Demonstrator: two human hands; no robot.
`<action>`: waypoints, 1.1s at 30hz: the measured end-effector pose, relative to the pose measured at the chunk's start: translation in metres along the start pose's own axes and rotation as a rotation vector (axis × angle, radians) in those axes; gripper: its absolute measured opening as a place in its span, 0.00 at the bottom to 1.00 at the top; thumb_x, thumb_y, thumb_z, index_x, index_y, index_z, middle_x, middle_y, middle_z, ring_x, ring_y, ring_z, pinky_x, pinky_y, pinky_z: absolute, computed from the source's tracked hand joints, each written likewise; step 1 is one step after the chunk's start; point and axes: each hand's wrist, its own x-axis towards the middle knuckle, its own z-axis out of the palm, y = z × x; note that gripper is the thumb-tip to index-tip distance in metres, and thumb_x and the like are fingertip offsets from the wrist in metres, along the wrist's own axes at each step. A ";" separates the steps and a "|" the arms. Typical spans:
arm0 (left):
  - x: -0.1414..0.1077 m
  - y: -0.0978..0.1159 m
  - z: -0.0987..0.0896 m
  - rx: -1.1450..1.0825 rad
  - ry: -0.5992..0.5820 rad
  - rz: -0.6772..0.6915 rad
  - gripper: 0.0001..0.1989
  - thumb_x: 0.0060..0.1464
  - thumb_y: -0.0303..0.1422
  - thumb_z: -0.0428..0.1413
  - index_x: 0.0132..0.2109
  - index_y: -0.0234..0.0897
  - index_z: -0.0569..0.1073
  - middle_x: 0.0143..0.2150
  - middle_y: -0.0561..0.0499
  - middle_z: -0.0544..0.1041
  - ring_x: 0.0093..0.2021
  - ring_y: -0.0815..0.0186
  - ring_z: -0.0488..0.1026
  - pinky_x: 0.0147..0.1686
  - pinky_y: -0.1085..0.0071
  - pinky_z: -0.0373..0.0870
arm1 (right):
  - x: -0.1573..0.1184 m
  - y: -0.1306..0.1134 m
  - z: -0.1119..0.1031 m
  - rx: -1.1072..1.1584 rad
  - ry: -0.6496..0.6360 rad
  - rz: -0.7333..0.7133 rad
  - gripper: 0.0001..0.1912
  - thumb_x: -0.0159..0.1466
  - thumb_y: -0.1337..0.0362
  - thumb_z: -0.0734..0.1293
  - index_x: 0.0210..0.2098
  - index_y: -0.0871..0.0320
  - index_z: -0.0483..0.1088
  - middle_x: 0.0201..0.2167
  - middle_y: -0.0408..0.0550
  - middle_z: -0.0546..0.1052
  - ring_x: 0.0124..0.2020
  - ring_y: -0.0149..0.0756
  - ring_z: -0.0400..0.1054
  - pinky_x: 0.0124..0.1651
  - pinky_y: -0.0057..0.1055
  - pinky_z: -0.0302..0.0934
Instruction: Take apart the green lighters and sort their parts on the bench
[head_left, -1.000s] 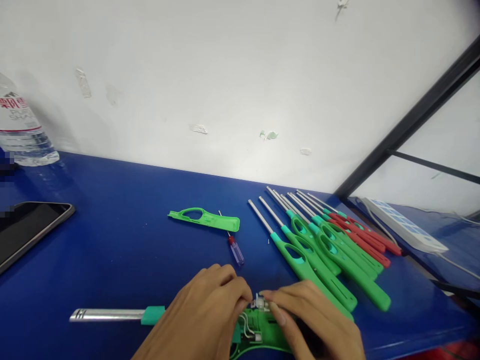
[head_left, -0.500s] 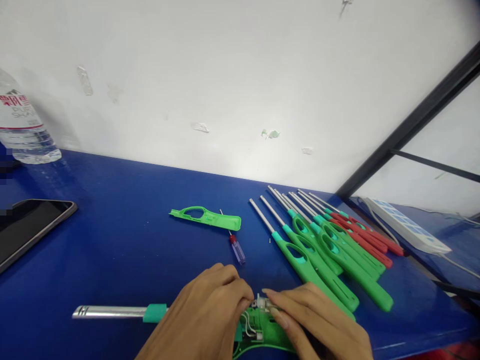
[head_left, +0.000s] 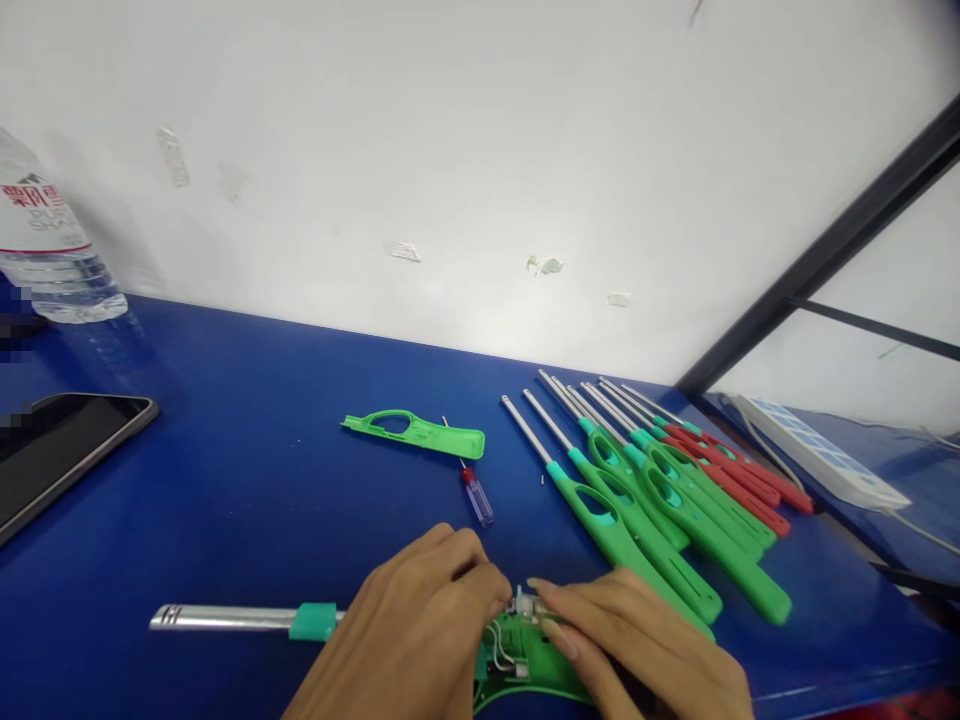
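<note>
An opened green gas lighter (head_left: 540,660) lies at the table's near edge, its silver barrel pointing left and its inner wires showing. My left hand (head_left: 412,620) is closed around the lighter's middle, hiding much of it. With thumb and fingertips, my right hand (head_left: 637,640) pinches a clear part with a white tip (head_left: 525,603) at the lighter's upper edge. Beyond the hands lies the loose green half shell (head_left: 442,438), its inner side up. A screwdriver (head_left: 478,497) with a clear purple handle rests with its shaft under that shell.
Several green lighters (head_left: 660,540) and red lighters (head_left: 750,470) lie side by side at the right. A small screw (head_left: 542,480) sits near them. At the left are a phone (head_left: 67,450) and a water bottle (head_left: 52,240). A power strip (head_left: 825,450) lies beyond a black frame (head_left: 825,250).
Everything in view shifts slightly to the right, as the camera moves a little. Both hands keep the same hold on the lighter and its clear part.
</note>
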 end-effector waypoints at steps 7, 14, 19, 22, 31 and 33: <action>0.004 0.006 -0.011 -0.030 -0.038 -0.011 0.10 0.59 0.27 0.49 0.34 0.39 0.74 0.33 0.50 0.75 0.32 0.65 0.71 0.32 0.72 0.71 | 0.001 -0.001 0.001 -0.010 -0.003 -0.013 0.14 0.63 0.70 0.71 0.48 0.52 0.76 0.36 0.43 0.84 0.32 0.37 0.80 0.33 0.29 0.76; 0.001 -0.002 -0.002 0.008 0.037 0.046 0.07 0.57 0.28 0.50 0.34 0.41 0.72 0.32 0.53 0.76 0.32 0.65 0.72 0.36 0.70 0.72 | 0.000 -0.002 0.002 -0.030 0.028 0.035 0.12 0.63 0.70 0.71 0.46 0.53 0.77 0.35 0.43 0.84 0.31 0.36 0.79 0.34 0.28 0.75; 0.002 -0.005 0.000 0.089 0.151 0.100 0.11 0.57 0.26 0.47 0.33 0.42 0.72 0.33 0.56 0.79 0.33 0.66 0.73 0.45 0.67 0.70 | 0.001 -0.002 0.001 -0.055 0.034 0.016 0.11 0.62 0.71 0.70 0.44 0.53 0.78 0.36 0.43 0.84 0.32 0.37 0.80 0.38 0.29 0.76; 0.003 -0.001 -0.006 0.068 0.140 0.065 0.10 0.57 0.27 0.47 0.33 0.43 0.72 0.31 0.57 0.78 0.30 0.67 0.72 0.43 0.68 0.70 | 0.001 -0.002 0.000 -0.048 0.030 0.004 0.11 0.63 0.71 0.70 0.44 0.53 0.78 0.37 0.42 0.84 0.34 0.37 0.80 0.40 0.28 0.76; 0.004 -0.003 -0.004 0.151 0.121 0.120 0.09 0.53 0.23 0.50 0.33 0.41 0.70 0.31 0.56 0.76 0.31 0.65 0.71 0.46 0.66 0.71 | 0.000 0.003 -0.001 -0.002 0.016 -0.024 0.14 0.62 0.73 0.71 0.46 0.53 0.78 0.38 0.45 0.85 0.36 0.41 0.81 0.38 0.31 0.78; 0.002 -0.006 0.001 0.153 0.087 0.075 0.07 0.52 0.24 0.52 0.33 0.41 0.70 0.33 0.54 0.76 0.34 0.63 0.72 0.48 0.63 0.72 | -0.001 0.003 0.000 0.000 0.015 -0.029 0.15 0.61 0.74 0.71 0.46 0.54 0.79 0.39 0.47 0.85 0.37 0.41 0.81 0.37 0.31 0.78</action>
